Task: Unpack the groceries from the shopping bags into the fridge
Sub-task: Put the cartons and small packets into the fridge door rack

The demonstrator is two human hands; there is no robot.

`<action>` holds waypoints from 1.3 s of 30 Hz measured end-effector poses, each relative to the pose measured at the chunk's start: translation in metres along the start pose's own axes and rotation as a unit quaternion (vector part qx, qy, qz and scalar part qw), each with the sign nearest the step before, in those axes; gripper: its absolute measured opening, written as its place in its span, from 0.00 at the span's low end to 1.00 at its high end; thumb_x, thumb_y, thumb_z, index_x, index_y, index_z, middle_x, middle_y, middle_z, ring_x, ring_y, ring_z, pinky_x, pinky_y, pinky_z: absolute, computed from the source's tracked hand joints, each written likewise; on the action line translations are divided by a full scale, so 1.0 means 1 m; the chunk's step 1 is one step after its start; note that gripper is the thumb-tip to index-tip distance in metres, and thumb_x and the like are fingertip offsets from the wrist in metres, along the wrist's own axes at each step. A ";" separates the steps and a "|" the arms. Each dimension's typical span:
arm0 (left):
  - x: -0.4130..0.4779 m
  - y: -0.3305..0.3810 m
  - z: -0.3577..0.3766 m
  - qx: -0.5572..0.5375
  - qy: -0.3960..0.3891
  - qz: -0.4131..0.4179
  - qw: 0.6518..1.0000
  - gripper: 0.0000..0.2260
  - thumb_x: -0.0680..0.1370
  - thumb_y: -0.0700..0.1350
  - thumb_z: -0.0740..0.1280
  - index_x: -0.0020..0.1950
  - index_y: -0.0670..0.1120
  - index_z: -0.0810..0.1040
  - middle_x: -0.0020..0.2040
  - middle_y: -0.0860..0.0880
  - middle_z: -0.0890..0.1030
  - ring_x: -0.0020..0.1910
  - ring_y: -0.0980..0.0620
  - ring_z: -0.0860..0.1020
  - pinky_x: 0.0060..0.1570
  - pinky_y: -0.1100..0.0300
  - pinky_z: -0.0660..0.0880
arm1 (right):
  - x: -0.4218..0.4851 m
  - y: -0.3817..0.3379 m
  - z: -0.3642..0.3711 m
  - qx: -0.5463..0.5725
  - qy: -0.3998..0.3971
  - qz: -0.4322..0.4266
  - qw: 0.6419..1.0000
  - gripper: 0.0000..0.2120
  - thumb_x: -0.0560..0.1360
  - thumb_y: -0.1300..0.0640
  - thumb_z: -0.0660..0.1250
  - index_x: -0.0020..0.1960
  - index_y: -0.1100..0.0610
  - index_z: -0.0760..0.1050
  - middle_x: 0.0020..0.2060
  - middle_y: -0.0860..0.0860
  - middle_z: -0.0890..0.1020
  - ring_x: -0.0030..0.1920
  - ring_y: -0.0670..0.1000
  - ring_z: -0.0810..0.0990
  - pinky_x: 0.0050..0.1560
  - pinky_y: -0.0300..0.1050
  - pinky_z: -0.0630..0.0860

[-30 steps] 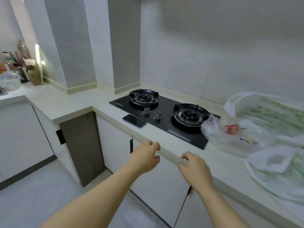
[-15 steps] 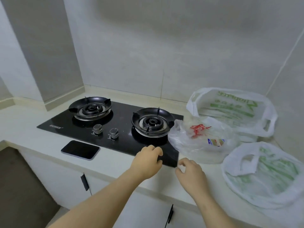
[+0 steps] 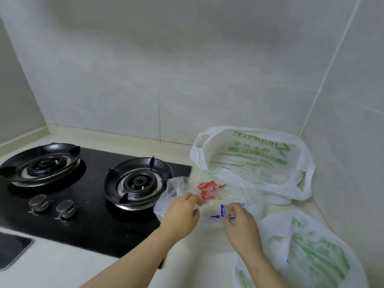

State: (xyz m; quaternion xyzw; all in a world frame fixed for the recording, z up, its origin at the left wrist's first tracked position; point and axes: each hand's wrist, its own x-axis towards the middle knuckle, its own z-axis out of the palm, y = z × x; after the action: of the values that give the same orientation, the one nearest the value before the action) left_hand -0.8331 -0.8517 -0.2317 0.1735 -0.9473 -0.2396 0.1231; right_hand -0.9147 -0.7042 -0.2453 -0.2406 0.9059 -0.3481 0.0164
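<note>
Three plastic shopping bags lie on the pale counter right of the stove. The nearest is a clear bag with red print (image 3: 209, 189), with a blue-and-white packet showing inside. My left hand (image 3: 180, 215) grips the bag's left edge. My right hand (image 3: 239, 222) pinches the plastic at its right side, near the blue packet. Behind it stands a white bag with green print (image 3: 259, 156), mouth open toward me. Another white-and-green bag (image 3: 307, 250) lies at the front right. The fridge is out of view.
A black two-burner gas stove (image 3: 89, 204) fills the left, its right burner (image 3: 138, 181) close to the clear bag, two knobs in front. A dark phone (image 3: 10, 250) lies at the counter's front left. Tiled walls close the back and right.
The view has swung right and closer to the bags. Both hands have moved from the counter's front edge forward onto the clear bag and taken hold of it.
</note>
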 end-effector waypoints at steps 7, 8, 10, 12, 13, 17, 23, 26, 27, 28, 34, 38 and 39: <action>0.030 0.008 0.047 0.029 -0.131 -0.054 0.989 0.19 0.76 0.33 0.56 0.62 0.47 0.76 0.61 0.46 0.75 0.58 0.47 0.74 0.55 0.61 0.69 | 0.043 0.040 -0.002 -0.079 -0.165 -0.093 0.979 0.16 0.78 0.58 0.55 0.65 0.49 0.67 0.39 0.43 0.73 0.51 0.53 0.76 0.53 0.42 0.68; 0.032 0.008 0.051 0.026 -0.126 -0.061 0.990 0.17 0.77 0.35 0.57 0.61 0.47 0.75 0.61 0.46 0.75 0.58 0.47 0.74 0.54 0.61 0.69 | 0.045 0.046 -0.001 -0.084 -0.171 -0.086 0.978 0.16 0.78 0.58 0.55 0.64 0.49 0.67 0.39 0.44 0.75 0.47 0.53 0.76 0.52 0.42 0.69; 0.035 0.007 0.059 0.009 -0.095 -0.079 0.992 0.13 0.78 0.40 0.60 0.62 0.48 0.74 0.60 0.48 0.75 0.57 0.50 0.74 0.51 0.65 0.67 | 0.048 0.058 -0.001 -0.073 -0.174 -0.055 0.981 0.18 0.77 0.58 0.56 0.65 0.46 0.67 0.37 0.46 0.74 0.40 0.51 0.72 0.48 0.43 0.71; 0.039 0.006 0.068 -0.023 -0.063 -0.114 0.991 0.12 0.78 0.44 0.63 0.62 0.49 0.72 0.58 0.50 0.73 0.52 0.53 0.73 0.50 0.67 0.68 | 0.052 0.069 0.000 -0.041 -0.185 -0.023 0.982 0.22 0.75 0.58 0.58 0.67 0.45 0.66 0.39 0.45 0.74 0.40 0.49 0.72 0.46 0.43 0.73; 0.041 0.007 0.071 -0.029 -0.059 -0.129 0.989 0.14 0.78 0.47 0.64 0.63 0.50 0.71 0.57 0.51 0.72 0.50 0.53 0.73 0.51 0.66 0.69 | 0.054 0.073 -0.001 -0.035 -0.185 -0.009 0.982 0.23 0.74 0.58 0.59 0.68 0.46 0.65 0.41 0.45 0.74 0.42 0.49 0.73 0.46 0.43 0.73; 0.052 0.009 0.085 -0.017 -0.122 -0.164 0.979 0.27 0.73 0.57 0.68 0.68 0.51 0.63 0.62 0.49 0.65 0.55 0.49 0.74 0.53 0.60 0.72 | 0.062 0.085 -0.001 -0.073 -0.201 0.013 0.977 0.27 0.74 0.54 0.62 0.71 0.47 0.59 0.59 0.49 0.71 0.57 0.50 0.75 0.54 0.43 0.72; 0.063 0.008 0.093 0.025 -0.178 -0.164 0.970 0.24 0.72 0.56 0.68 0.65 0.50 0.67 0.61 0.48 0.65 0.56 0.48 0.74 0.57 0.57 0.73 | 0.074 0.089 0.007 -0.111 -0.252 -0.005 0.961 0.28 0.73 0.50 0.64 0.71 0.46 0.60 0.63 0.48 0.64 0.58 0.48 0.75 0.55 0.40 0.72; 0.064 0.005 0.096 0.029 -0.167 -0.158 0.973 0.20 0.75 0.53 0.66 0.64 0.51 0.69 0.57 0.49 0.65 0.54 0.48 0.74 0.55 0.57 0.73 | 0.075 0.091 0.010 -0.124 -0.245 -0.010 0.961 0.21 0.73 0.50 0.63 0.65 0.46 0.67 0.61 0.48 0.64 0.56 0.49 0.76 0.53 0.40 0.73; 0.064 0.004 0.097 0.030 -0.164 -0.156 0.974 0.19 0.76 0.53 0.65 0.64 0.50 0.70 0.54 0.50 0.65 0.52 0.48 0.74 0.54 0.58 0.73 | 0.074 0.092 0.010 -0.132 -0.245 -0.012 0.961 0.19 0.73 0.49 0.63 0.64 0.46 0.67 0.61 0.47 0.64 0.56 0.49 0.75 0.52 0.41 0.73; 0.064 0.002 0.097 0.030 -0.160 -0.153 0.975 0.18 0.76 0.54 0.64 0.63 0.50 0.70 0.52 0.51 0.64 0.50 0.49 0.73 0.53 0.59 0.72 | 0.074 0.093 0.012 -0.139 -0.245 -0.013 0.960 0.18 0.73 0.49 0.63 0.62 0.46 0.68 0.60 0.47 0.64 0.55 0.49 0.75 0.51 0.41 0.73; 0.062 -0.002 0.093 -0.039 -0.129 -0.188 0.973 0.13 0.77 0.52 0.64 0.36 0.51 0.66 0.36 0.53 0.64 0.31 0.57 0.64 0.31 0.65 0.60 | 0.075 0.089 0.015 -0.103 -0.196 0.007 0.975 0.10 0.73 0.52 0.63 0.36 0.47 0.64 0.47 0.47 0.67 0.45 0.51 0.72 0.47 0.44 0.70; 0.059 -0.006 0.091 -0.107 -0.073 -0.207 0.970 0.14 0.77 0.49 0.65 0.36 0.49 0.64 0.32 0.54 0.66 0.30 0.58 0.63 0.28 0.68 0.61 | 0.078 0.079 0.019 -0.084 -0.155 -0.030 0.984 0.06 0.74 0.57 0.64 0.49 0.54 0.77 0.47 0.55 0.75 0.51 0.55 0.74 0.34 0.35 0.63; 0.058 -0.006 0.090 -0.137 -0.056 -0.214 0.966 0.11 0.77 0.47 0.65 0.38 0.49 0.65 0.33 0.54 0.67 0.31 0.58 0.65 0.29 0.69 0.62 | 0.077 0.077 0.020 -0.055 -0.147 -0.033 0.987 0.06 0.73 0.58 0.65 0.49 0.56 0.77 0.49 0.57 0.77 0.48 0.55 0.74 0.33 0.33 0.62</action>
State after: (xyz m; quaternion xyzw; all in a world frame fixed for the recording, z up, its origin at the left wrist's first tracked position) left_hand -0.9126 -0.8419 -0.3025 0.3401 -0.8516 -0.3970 0.0382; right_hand -1.0117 -0.7022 -0.2990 -0.3198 0.9027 -0.2593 0.1249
